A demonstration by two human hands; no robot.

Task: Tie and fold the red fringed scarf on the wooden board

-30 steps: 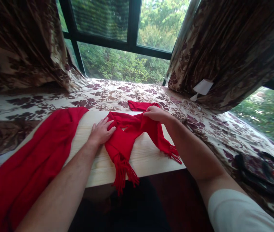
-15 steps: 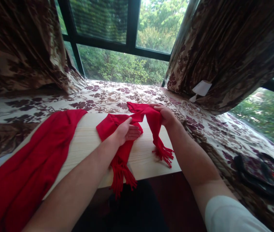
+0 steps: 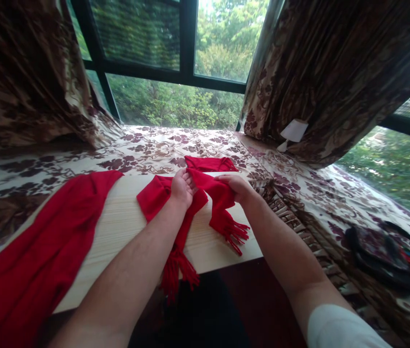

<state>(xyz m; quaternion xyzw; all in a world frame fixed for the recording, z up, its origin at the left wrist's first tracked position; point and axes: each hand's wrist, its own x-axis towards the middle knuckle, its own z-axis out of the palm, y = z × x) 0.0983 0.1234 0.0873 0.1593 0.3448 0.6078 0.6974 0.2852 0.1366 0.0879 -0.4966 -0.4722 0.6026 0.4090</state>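
A red fringed scarf (image 3: 222,197) lies partly folded over a pale wooden board (image 3: 118,232). My left hand (image 3: 184,187) is closed on the scarf near its middle, fingers curled at the fabric. My right hand (image 3: 236,186) grips the same scarf further right, with the thumb side up and the other fingers partly hidden. One fringed end hangs below my right hand; the other fringe drops over the board's near edge. Behind the hands, another stretch of red fabric (image 3: 210,164) rests at the board's far edge.
A larger red cloth (image 3: 52,232) drapes over the board's left side. Around it spreads a floral cover (image 3: 147,145). A small white lamp (image 3: 293,130) stands at the back right by the curtain (image 3: 309,72). On the right lies a dark bag (image 3: 382,261).
My left hand has moved up along the scarf and taken hold of it closer to my right hand. The scarf between the hands is now spread wider. The view has shifted slightly.
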